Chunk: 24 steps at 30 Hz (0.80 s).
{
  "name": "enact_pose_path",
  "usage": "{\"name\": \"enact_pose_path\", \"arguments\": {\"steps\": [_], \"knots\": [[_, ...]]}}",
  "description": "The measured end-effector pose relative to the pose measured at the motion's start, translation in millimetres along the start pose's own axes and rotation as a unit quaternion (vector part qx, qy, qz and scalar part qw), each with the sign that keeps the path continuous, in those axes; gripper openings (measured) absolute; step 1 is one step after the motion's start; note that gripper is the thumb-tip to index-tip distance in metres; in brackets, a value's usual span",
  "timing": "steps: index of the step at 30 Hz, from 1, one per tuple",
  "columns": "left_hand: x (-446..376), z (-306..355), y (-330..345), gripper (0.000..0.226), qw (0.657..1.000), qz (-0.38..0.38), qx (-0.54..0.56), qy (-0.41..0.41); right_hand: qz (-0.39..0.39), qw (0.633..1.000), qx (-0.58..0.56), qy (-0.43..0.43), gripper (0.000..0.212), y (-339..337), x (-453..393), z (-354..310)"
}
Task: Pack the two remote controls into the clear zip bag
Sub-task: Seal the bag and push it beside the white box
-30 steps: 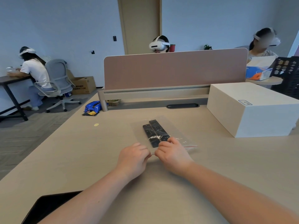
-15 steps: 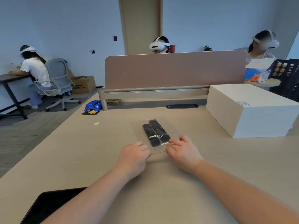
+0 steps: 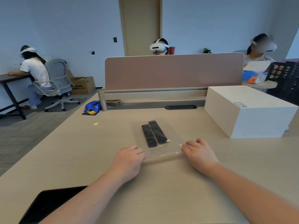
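Desk (image 3: 161, 183); bag's (image 3: 171, 143) seal state unclear.

The beige desk (image 3: 80, 159) carries a clear zip bag (image 3: 171, 143), white box (image 3: 247, 113) and blue packet (image 3: 92, 107).

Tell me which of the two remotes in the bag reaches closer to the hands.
The left remote: its near end sits lower in the clear zip bag, closer to the left hand, while the right remote lies farther up the desk.

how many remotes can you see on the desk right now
2. Both lie side by side inside the clear bag in the middle of the desk: the left remote sits slightly nearer the person, the right remote slightly farther. None looks hidden.
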State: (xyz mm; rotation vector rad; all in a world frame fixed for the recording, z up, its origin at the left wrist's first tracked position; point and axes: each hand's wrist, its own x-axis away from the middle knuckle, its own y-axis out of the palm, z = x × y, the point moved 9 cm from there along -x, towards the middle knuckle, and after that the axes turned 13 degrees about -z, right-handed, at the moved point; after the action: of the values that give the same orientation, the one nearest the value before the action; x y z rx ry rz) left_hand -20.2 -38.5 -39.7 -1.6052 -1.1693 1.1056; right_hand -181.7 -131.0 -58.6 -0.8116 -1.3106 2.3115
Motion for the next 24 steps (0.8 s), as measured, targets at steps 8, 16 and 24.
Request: {"name": "enact_pose_path", "arguments": {"steps": [8,16,24], "knots": [[-2.1,1.4,-5.6,0.023,1.000,0.013,-0.004,0.010,-0.075,0.996,-0.020,0.044,0.024,12.8,4.4,11.2],[-2.9,10.9,8.2,0.020,0.998,-0.035,0.001,0.050,-0.150,0.985,-0.069,0.046,0.034,17.6,11.4,16.2],[-5.6,-3.8,21.6,0.031,0.984,-0.159,0.079,0.019,-0.244,0.950,-0.179,0.068,0.056,25.4,24.8,32.7]]}}
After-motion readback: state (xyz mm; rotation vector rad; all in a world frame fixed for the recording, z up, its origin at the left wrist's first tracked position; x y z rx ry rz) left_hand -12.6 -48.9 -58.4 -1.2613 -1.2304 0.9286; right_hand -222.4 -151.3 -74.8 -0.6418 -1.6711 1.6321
